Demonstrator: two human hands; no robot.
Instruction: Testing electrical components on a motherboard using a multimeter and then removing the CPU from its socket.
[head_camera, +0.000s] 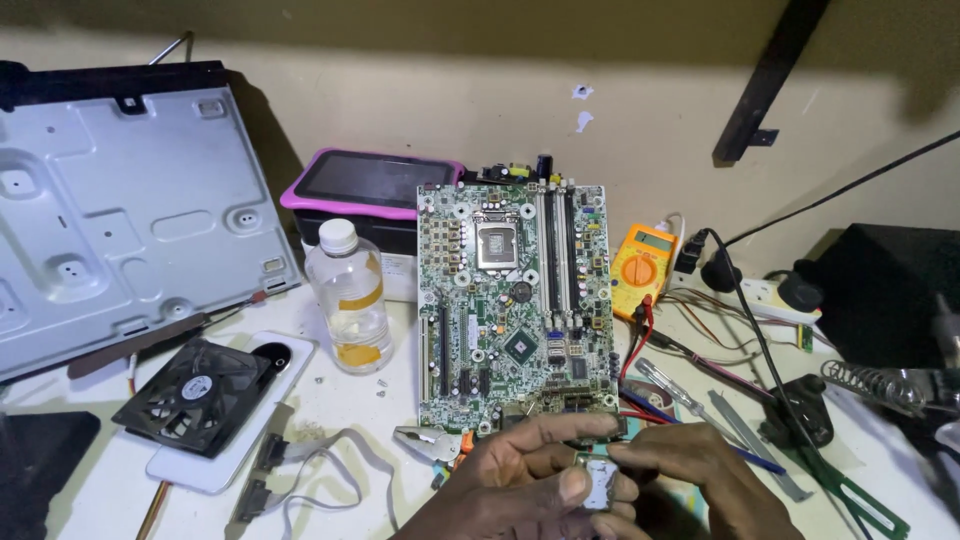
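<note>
Chip (598, 487), apparently square, pinched between both hands.

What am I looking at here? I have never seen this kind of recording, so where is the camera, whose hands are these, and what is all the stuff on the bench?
There is no machine here: a person works with bare hands, and the single picture comes from a camera worn on their head, looking down at a white workbench.

At the bottom, the left hand and right hand meet around a small square chip-like part, pinched between the fingers of both.

Just above them a green computer circuit board stands propped up. To its left stand a clear plastic bottle and a tablet in a pink case; further left are a grey metal computer case panel and a black cooling fan. Pliers lie near the left hand. On the right are an orange multimeter, cables and a screwdriver.
</note>
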